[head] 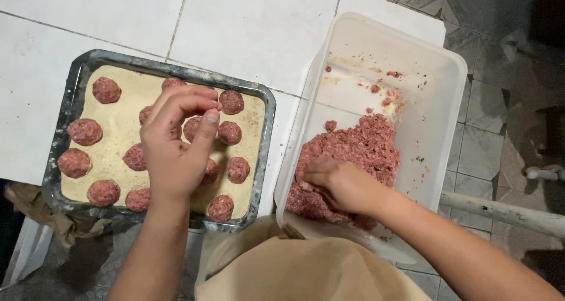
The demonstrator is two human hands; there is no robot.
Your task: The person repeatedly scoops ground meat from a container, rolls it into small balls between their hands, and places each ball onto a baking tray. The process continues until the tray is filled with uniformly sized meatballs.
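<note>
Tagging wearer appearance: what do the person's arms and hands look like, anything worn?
Both forearms bare, no sleeves in view. No gloves, rings, watch or bands on the left hand or right hand. Small green flecks cling to the left hand. A tan apron covers the torso.

Packages: none in view.
Labels: none on the tray, the tub or the counter.
Signs: none.
Screens: none.
</note>
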